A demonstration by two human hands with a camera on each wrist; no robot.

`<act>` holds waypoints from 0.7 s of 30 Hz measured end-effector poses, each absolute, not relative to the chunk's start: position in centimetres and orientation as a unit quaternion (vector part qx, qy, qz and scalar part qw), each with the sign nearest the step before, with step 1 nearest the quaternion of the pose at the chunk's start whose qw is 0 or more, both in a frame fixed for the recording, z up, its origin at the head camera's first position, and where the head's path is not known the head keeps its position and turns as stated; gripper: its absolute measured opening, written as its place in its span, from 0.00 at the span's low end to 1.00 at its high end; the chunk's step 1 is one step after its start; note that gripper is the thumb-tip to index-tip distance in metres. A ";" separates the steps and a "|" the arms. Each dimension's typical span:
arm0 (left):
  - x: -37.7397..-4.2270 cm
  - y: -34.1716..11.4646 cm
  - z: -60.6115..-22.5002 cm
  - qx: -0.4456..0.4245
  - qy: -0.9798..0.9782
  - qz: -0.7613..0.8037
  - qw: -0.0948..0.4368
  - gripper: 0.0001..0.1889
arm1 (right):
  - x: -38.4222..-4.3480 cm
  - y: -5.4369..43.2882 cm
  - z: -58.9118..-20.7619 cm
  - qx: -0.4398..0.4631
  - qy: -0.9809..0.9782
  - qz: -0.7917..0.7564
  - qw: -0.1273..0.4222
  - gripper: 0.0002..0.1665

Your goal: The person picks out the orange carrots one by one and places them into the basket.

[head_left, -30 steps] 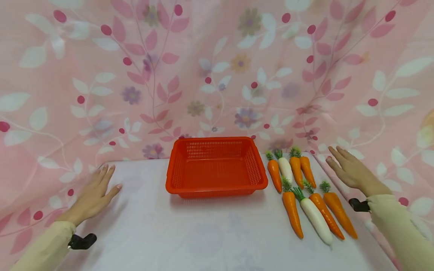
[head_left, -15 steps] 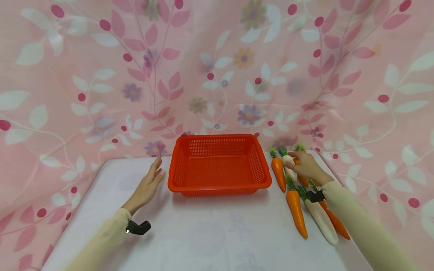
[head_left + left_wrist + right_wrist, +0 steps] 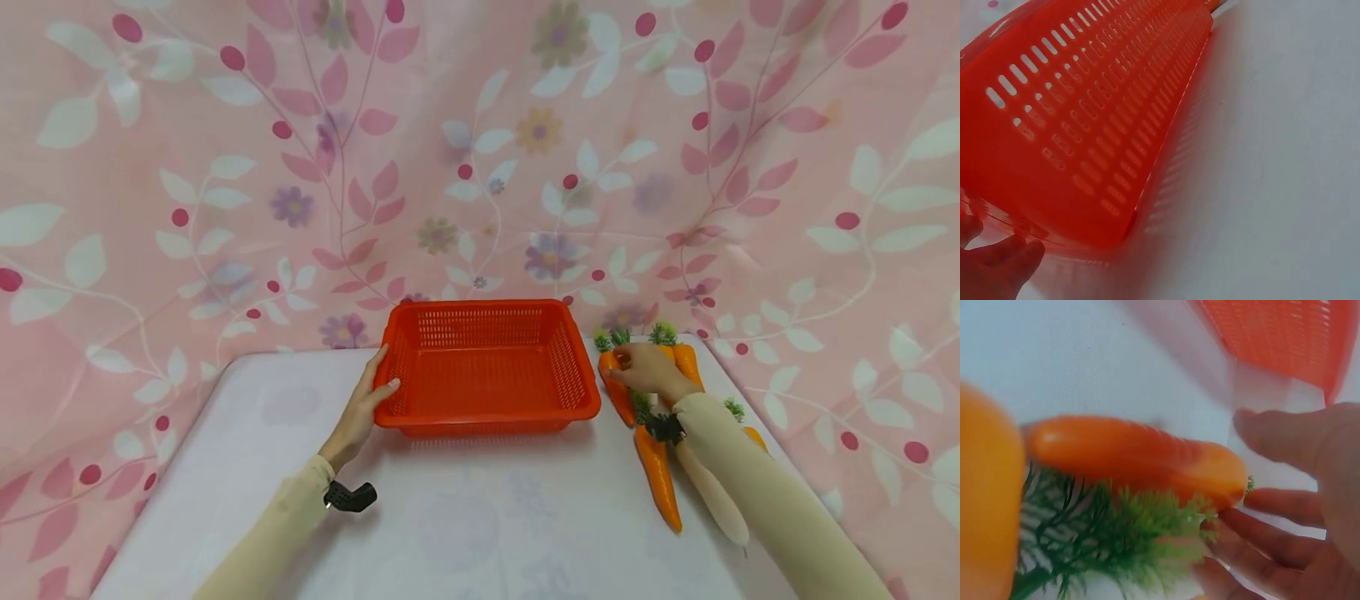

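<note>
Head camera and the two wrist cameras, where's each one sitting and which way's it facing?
Head: on the head, facing forward and down at basket and carrots; left hand, right hand and sleeves show.
Left wrist: worn there, facing the basket's slotted side; fingertips show at lower left.
Right wrist: worn there, facing a carrot; thumb and fingers show at right.
Head and right wrist share basket, carrot, right hand.

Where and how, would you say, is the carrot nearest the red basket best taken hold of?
The carrot is probably best gripped by its thick far end, just below the leafy top, pinched across its width from above. It lies flat, tapering toward its near end, so the far end offers more to hold; the nearby basket makes approaching from that side awkward.
</note>
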State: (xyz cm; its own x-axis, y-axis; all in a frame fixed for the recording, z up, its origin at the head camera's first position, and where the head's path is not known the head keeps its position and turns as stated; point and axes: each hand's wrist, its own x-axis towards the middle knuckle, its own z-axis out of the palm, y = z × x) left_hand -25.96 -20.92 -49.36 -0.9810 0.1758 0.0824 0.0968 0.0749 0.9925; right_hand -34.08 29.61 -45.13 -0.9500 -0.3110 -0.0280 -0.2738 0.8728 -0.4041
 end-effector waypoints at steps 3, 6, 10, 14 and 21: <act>-25.8 -20.7 -49.5 0.084 0.725 0.684 0.021 0.38 | -34.4 29.0 -45.3 -0.141 0.974 -0.172 0.039 0.29; -25.7 -20.6 -49.9 0.079 0.719 0.690 0.012 0.36 | -34.7 28.4 -45.7 -0.131 0.978 -0.157 0.028 0.22; -25.7 -20.4 -50.4 0.080 0.706 0.704 -0.006 0.36 | -35.1 27.6 -45.8 -0.119 0.981 -0.153 0.016 0.18; -25.8 -20.3 -51.2 0.096 0.683 0.724 -0.030 0.38 | -35.4 27.1 -46.0 -0.107 0.984 -0.141 0.001 0.20; -26.1 -20.0 -52.4 0.131 0.691 0.707 -0.077 0.37 | -36.1 26.9 -46.6 -0.092 0.987 -0.131 -0.001 0.20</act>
State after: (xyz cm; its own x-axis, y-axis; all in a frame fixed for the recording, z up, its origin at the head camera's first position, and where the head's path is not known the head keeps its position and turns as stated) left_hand -26.12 -20.01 -52.36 -0.9537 0.0728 0.2919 0.2901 -0.0344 0.9564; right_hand -36.15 26.94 -46.59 -0.9830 -0.1817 0.0270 -0.1824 0.9485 -0.2591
